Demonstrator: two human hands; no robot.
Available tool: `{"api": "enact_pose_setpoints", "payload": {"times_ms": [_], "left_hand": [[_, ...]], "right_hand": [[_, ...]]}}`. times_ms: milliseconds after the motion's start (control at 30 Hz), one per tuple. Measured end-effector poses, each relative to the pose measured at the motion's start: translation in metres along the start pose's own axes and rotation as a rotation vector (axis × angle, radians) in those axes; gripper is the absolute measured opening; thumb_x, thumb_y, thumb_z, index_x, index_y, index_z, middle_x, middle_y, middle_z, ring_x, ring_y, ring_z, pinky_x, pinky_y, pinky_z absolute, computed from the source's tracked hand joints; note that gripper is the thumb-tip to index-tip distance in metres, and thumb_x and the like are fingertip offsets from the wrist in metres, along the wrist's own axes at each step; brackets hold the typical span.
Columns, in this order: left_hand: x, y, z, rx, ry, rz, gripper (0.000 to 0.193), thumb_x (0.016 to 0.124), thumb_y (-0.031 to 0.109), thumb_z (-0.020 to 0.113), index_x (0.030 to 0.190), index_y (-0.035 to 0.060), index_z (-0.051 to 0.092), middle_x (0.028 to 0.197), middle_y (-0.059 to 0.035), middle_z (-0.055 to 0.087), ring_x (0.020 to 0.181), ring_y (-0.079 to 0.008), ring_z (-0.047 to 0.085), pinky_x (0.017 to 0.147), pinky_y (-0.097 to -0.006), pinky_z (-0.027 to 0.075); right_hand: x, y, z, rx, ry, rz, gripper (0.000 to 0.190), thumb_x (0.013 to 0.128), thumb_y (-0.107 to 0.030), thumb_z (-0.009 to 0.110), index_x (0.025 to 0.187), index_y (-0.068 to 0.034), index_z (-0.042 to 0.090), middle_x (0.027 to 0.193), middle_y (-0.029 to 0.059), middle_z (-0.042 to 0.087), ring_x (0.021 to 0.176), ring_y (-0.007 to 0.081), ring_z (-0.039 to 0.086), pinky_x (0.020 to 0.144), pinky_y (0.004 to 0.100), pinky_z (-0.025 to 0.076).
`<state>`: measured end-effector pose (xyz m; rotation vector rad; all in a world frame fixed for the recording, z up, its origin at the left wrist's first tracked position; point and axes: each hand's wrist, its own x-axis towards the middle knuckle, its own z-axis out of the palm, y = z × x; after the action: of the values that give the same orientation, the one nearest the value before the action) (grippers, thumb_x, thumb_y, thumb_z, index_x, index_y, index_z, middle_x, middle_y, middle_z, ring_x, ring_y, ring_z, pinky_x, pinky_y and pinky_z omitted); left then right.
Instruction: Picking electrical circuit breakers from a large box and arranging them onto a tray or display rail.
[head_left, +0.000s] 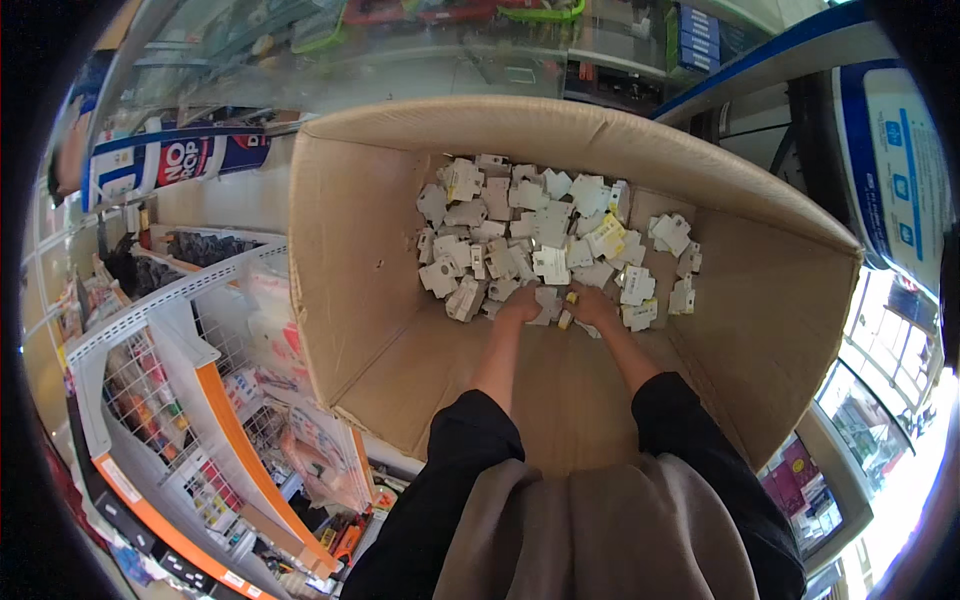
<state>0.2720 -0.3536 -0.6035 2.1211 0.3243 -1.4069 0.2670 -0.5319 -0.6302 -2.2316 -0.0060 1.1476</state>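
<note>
A large open cardboard box (360, 300) stands before me, with many white plastic miniature circuit breakers (551, 221) heaped on its floor. Both my arms reach down into it. My left hand (520, 304) is at the near edge of the heap, its fingers against a white breaker (546, 306); whether they grip it is unclear. Just to the right, my right hand (595, 306) has its fingertips on a narrow breaker with a yellow label (568, 310). Some breakers bear printed labels, such as the white-labelled breaker (552, 265) beyond my hands.
A smaller group of breakers (673, 234) lies toward the box's right wall. Beyond the box is a glass display counter (480, 79). Shelving with orange edges (262, 457) stands at left, holding packaged goods. A blue and white printed panel (892, 165) rises at right.
</note>
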Motion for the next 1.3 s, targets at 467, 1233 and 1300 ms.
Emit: {"api": "enact_pose_setpoints", "payload": {"times_ms": [467,1233,1300], "left_hand": [[-0.002,0.013,0.020,0.005,0.178,-0.092,0.056,0.074,0.009,0.058,0.125,0.0190,0.040,0.131,-0.0260,0.031,0.108,-0.0401,0.049,0.087,-0.0432,0.046],[0.018,0.027,0.103,-0.209,0.528,-0.018,0.046,0.066,0.014,0.072,0.104,0.0007,0.049,0.096,-0.0191,0.057,0.098,-0.0321,0.053,0.082,-0.0409,0.046],[0.020,0.031,0.100,-0.254,0.505,-0.076,0.046,0.066,0.013,0.071,0.104,-0.0001,0.049,0.097,-0.0197,0.057,0.096,-0.0329,0.055,0.081,-0.0410,0.047]], "right_hand": [[-0.015,0.081,-0.049,0.187,-0.380,0.066,0.063,0.059,0.006,0.071,0.118,-0.001,0.052,0.100,0.0095,0.060,0.081,0.0174,0.060,0.066,0.0273,0.052],[-0.036,0.122,-0.076,-0.405,-0.420,0.315,0.068,0.043,-0.022,0.085,0.105,-0.007,0.061,0.105,0.0127,0.061,0.097,0.0275,0.059,0.082,0.0366,0.048],[-0.046,0.124,-0.075,-0.435,-0.313,0.269,0.062,0.044,-0.021,0.084,0.100,-0.006,0.063,0.102,0.0126,0.062,0.095,0.0276,0.060,0.080,0.0375,0.049]]}}
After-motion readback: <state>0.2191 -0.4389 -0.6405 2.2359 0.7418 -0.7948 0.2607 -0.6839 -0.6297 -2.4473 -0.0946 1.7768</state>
